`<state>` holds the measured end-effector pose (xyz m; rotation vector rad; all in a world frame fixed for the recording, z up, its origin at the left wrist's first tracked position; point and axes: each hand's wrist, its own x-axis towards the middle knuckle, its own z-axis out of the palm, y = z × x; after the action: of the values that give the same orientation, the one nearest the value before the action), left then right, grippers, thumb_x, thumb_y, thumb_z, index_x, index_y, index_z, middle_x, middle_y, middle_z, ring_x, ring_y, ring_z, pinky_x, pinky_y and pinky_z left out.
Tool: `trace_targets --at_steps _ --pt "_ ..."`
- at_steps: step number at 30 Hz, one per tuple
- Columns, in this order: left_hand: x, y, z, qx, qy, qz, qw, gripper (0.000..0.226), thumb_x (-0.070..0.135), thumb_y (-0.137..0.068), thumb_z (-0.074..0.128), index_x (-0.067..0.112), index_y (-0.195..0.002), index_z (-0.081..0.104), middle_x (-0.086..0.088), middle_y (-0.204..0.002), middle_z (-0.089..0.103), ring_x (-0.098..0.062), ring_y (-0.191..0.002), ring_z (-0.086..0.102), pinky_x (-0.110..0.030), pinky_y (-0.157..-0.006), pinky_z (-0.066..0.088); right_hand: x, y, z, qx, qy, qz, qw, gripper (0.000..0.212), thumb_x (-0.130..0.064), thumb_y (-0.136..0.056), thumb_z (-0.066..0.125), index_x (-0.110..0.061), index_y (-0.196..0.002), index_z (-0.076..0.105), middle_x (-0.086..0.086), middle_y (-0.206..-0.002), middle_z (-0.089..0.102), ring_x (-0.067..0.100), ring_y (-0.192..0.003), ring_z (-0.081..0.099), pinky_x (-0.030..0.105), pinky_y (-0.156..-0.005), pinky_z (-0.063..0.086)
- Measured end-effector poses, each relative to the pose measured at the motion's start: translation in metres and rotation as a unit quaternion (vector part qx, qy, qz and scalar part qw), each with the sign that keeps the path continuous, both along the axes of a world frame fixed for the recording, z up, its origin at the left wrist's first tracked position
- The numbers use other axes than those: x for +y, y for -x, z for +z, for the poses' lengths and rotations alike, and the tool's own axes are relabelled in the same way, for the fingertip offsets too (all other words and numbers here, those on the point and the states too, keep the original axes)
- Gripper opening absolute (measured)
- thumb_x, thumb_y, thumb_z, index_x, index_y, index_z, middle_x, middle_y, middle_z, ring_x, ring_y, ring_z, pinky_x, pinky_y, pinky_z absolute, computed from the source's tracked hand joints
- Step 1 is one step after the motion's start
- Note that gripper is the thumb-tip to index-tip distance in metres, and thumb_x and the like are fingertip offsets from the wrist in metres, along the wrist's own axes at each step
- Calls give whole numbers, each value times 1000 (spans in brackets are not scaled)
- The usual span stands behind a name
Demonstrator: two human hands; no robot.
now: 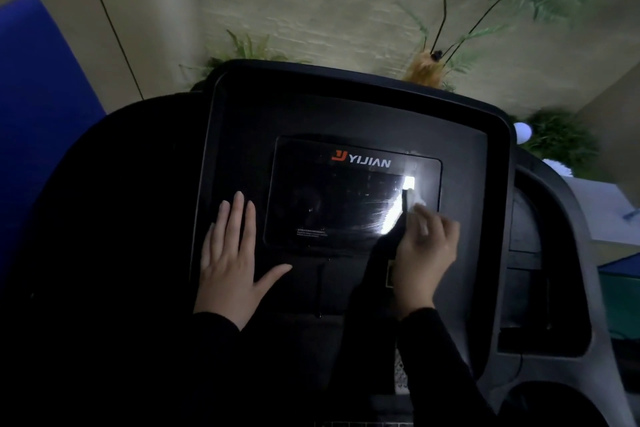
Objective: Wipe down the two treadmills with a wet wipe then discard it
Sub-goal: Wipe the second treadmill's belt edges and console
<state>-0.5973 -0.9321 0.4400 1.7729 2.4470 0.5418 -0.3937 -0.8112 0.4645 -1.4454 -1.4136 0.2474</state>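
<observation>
I log: L hand (pixel 228 253) flat, fingers straight, prob. bracing on treadmill console (pixel 346 107); R hand (pixel 424 253) grips wet wipe (pixel 416 200), scrubbing screen (pixel 332 198).

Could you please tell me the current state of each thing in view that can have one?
screen: dark, showing nothing, with streaks and glare on its right side.
wet wipe: bunched up, pressed against the screen's right edge.
right hand: fingers curled, holding the wet wipe; blurred.
left hand: flat, fingers straight, resting on the console beside the screen.
console: no lights showing.
</observation>
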Motion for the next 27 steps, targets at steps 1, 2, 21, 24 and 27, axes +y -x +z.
trace_targets --at_steps 1,2,21,24,27 --pt "0 0 0 0 1 -1 1000 98 75 -79 25 11 -149 1 -6 -159 -7 -20 -145 -7 -33 -117 -7 3 8 1 9 3 3 1000 16 4 -84 64 1 -98 70 8 -92 51 16 -81 52 -4 -77 34" --pt "0 0 1 0 3 -2 1000 98 74 -79 26 10 -149 2 -6 -159 -6 -21 -145 -6 -32 -116 -9 5 18 1 8 1 19 1000 16 3 -83 65 0 -98 70 12 -92 53 18 -81 54 3 -78 40" --pt "0 1 2 -16 -12 -5 1000 98 74 -79 29 10 -149 5 -6 -159 -3 -20 -145 -5 -29 -116 -11 34 10 19 12 -17 23 1000 17 3 -86 62 2 -101 69 13 -96 53 17 -83 53 -1 -75 37" --pt "0 2 0 -14 -15 -3 1000 98 74 -79 28 10 -149 5 -6 -159 -2 -20 -145 -4 -29 -116 -11 35 38 12 -32 -38 81 996 15 5 -84 63 0 -96 69 16 -93 55 20 -81 55 16 -75 44" --pt "1 1 0 -10 -16 -1 1000 98 74 -79 28 10 -149 4 -5 -159 -3 -20 -145 -2 -29 -116 -8 18 65 6 -90 -52 195 975 17 5 -84 62 -2 -99 68 13 -94 56 17 -84 53 27 -75 48"
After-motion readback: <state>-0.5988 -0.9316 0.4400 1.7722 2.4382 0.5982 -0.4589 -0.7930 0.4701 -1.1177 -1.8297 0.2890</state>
